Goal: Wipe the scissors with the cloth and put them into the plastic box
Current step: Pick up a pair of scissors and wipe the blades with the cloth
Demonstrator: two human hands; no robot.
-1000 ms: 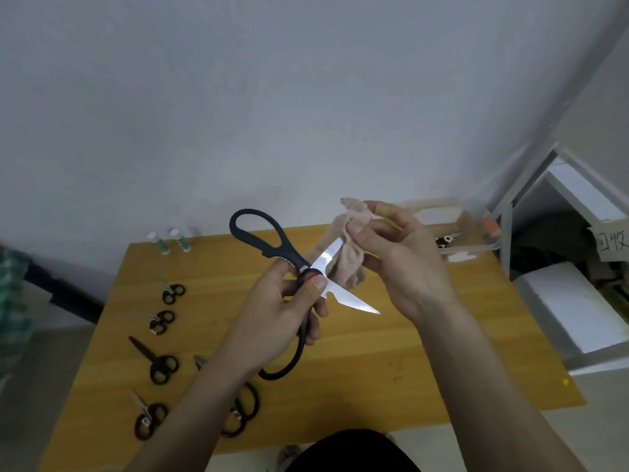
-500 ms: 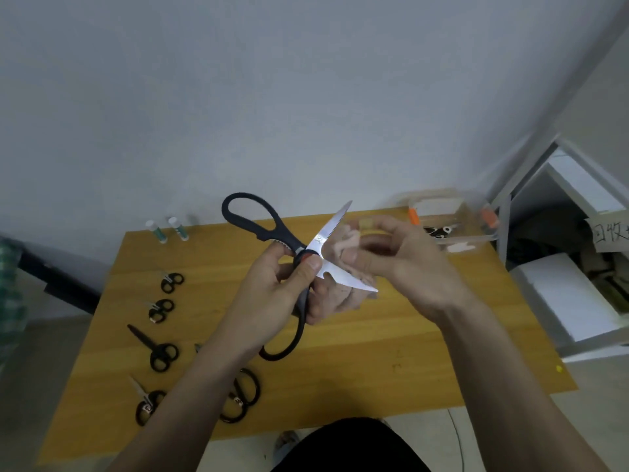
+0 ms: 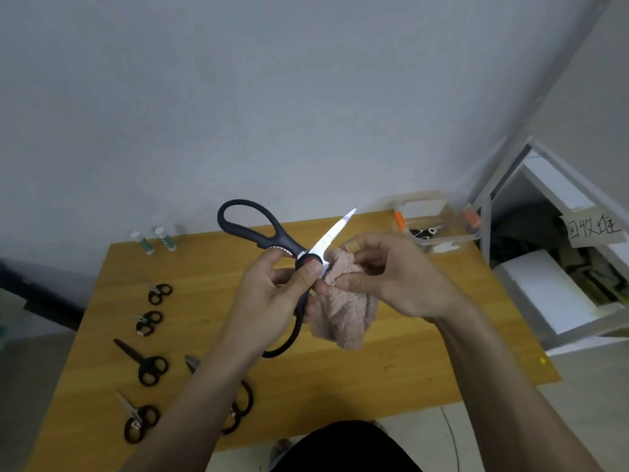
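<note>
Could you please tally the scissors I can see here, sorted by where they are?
In the left hand, being wiped: 1
Lying on the table: 5
In the plastic box: 1
Total: 7

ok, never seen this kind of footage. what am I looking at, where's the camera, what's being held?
There is no machine here: a person works with bare hands, filmed by one wide-angle camera on their head, looking forward and down. The left hand grips large black-handled kitchen scissors, opened, near the pivot. The right hand pinches a pinkish cloth against the lower blade. Below is a yellow wooden table. On its left side lie five smaller black scissors and two small white-and-green tubes. At its far right corner sits a clear plastic box with orange clips, already holding at least one pair.
</note>
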